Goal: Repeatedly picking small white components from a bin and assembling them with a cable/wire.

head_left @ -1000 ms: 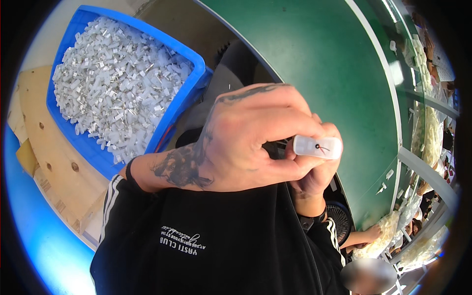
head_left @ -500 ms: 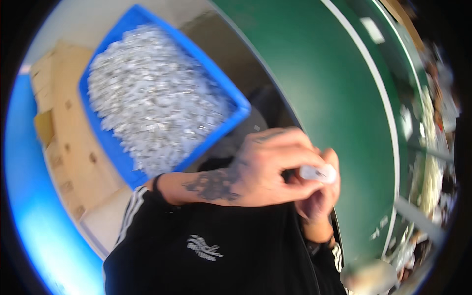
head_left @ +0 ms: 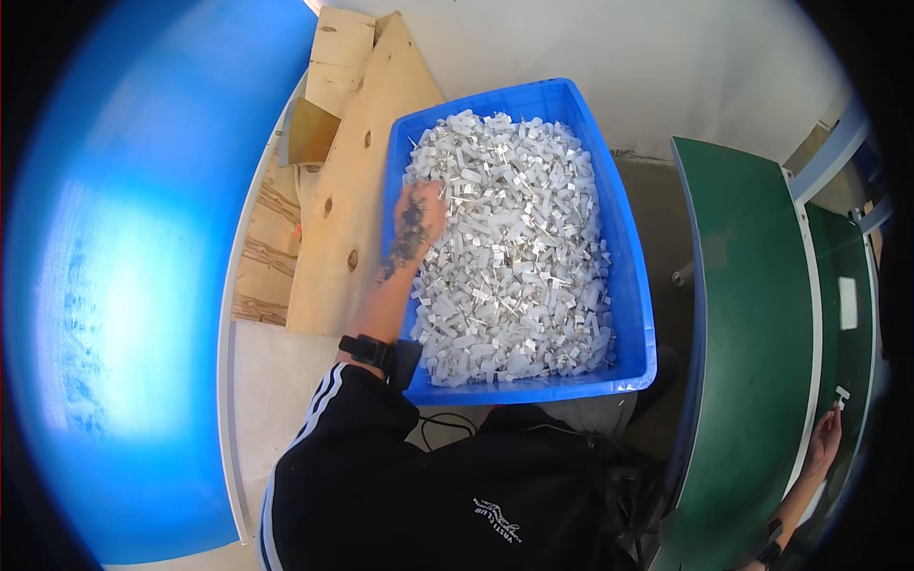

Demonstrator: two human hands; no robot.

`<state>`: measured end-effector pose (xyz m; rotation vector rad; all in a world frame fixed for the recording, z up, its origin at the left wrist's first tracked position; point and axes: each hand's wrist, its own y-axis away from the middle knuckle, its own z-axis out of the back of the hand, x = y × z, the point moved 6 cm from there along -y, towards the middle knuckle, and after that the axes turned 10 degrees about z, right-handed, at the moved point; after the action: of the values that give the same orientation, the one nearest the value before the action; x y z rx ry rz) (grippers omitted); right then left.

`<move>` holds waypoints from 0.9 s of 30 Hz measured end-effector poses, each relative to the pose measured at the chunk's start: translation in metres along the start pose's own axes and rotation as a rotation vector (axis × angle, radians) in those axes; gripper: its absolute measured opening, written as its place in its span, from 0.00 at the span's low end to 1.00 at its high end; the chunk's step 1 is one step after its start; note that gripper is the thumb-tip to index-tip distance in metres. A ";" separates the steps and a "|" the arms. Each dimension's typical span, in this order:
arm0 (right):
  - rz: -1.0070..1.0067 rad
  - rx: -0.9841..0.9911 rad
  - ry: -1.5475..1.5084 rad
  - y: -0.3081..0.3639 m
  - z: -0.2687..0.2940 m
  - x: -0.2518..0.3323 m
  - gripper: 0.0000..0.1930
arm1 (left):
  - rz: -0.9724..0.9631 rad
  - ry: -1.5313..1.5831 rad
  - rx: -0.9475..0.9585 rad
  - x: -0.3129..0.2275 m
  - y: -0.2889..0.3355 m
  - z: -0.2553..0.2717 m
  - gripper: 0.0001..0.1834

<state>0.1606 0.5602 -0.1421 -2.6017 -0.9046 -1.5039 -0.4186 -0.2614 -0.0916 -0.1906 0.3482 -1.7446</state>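
Plywood boards [head_left: 357,181] lean at my left beside the blue bin [head_left: 628,276]. My left hand [head_left: 419,214] lies loosely spread on its white plastic pieces [head_left: 519,257]. Across the green conveyor [head_left: 752,324], my right hand [head_left: 826,433] pinches one white piece [head_left: 842,393].

Glossy plastic bin [head_left: 633,285], rough (knotty) plywood [head_left: 357,181]

The hands part: left hand [head_left: 419,214] now digs into the blue bin's [head_left: 636,285] white pieces [head_left: 519,257], right hand [head_left: 826,433] places one piece [head_left: 842,393] on the green belt [head_left: 752,314].
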 end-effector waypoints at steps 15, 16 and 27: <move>0.252 -0.100 0.472 0.203 -0.086 -0.025 0.23 | -0.013 0.072 -0.133 0.047 -0.091 -0.029 0.28; 0.249 -0.087 0.462 0.217 -0.088 -0.029 0.23 | 0.025 0.020 -0.008 0.042 -0.097 -0.042 0.27; 0.431 -0.242 0.571 0.365 -0.209 -0.089 0.17 | 0.098 0.590 -0.168 0.027 -0.074 -0.011 0.17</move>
<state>0.1364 0.1553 -0.0006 -2.0813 -0.1091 -2.1187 -0.4962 -0.2742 -0.0788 0.2272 0.9180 -1.6477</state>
